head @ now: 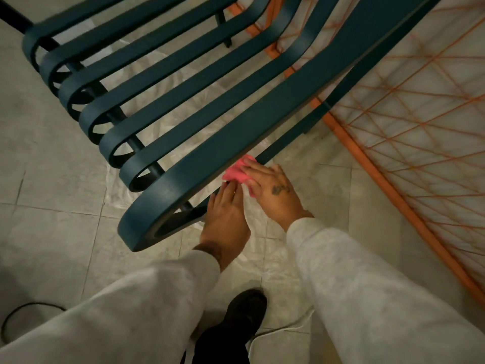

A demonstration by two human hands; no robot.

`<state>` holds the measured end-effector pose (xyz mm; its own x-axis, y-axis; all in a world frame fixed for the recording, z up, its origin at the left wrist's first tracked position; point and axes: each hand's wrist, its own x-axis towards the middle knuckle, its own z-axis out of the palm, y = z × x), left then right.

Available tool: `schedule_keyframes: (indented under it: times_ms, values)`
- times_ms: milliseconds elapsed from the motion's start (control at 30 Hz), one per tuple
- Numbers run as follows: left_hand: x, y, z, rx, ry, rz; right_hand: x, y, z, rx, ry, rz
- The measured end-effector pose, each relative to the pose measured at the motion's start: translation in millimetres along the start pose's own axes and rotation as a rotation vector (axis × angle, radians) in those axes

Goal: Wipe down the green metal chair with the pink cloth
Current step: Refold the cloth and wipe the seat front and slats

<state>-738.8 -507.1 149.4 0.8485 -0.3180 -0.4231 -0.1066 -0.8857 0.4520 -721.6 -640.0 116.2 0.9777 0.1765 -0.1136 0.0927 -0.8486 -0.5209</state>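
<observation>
The green metal chair (183, 101) fills the upper half of the view, its curved slats running from lower left to upper right. The pink cloth (235, 174) is bunched against the underside edge of the nearest, widest slat. My right hand (273, 190) presses on the cloth with fingers spread over it. Beside it, my left hand (226, 214) lies flat with its fingertips touching the cloth's lower edge and the slat. Most of the cloth is hidden under my right hand.
An orange wire-frame chair (409, 132) stands close on the right. Clear plastic sheeting (123, 185) covers the tiled floor under the chair. A black cable (23, 311) loops at lower left, a white cable (286, 328) runs near my dark shoe (244, 313).
</observation>
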Motion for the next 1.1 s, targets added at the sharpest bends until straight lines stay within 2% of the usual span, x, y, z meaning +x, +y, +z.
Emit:
schedule_keyframes:
  times_ms: [100,300,433,533,633,700,800,933,1100]
  values:
    - [19.5,7.3,11.0,0.056,-0.015,-0.062,14.4,33.7,-15.6,-0.042,0.036,0.197]
    - [53.3,18.3,16.4,0.098,-0.002,-0.032,32.6,84.3,-43.7,-0.021,0.110,0.215]
    - [53.8,15.5,12.3,0.150,-0.079,0.010,67.7,142.1,-55.5,-0.151,0.115,0.377]
    - [57.9,22.1,8.7,0.151,-0.089,-0.002,86.6,168.9,-56.2,-0.151,0.121,0.456]
    - [60.9,26.1,5.1,0.164,-0.142,-0.008,75.8,142.0,-52.9,-0.072,0.197,0.488]
    - [61.6,25.2,1.8,0.169,-0.192,-0.023,55.1,109.7,-41.2,0.087,0.186,0.478]
    - [62.7,25.3,-1.5,0.182,-0.189,-0.035,22.6,63.3,-18.8,0.183,0.129,0.323]
    - [63.0,26.0,-1.4,0.185,-0.209,-0.027,28.2,89.9,-21.5,0.109,0.164,0.297]
    - [61.2,22.0,-3.1,0.154,-0.211,-0.010,42.6,117.5,-44.5,0.175,0.224,0.478]
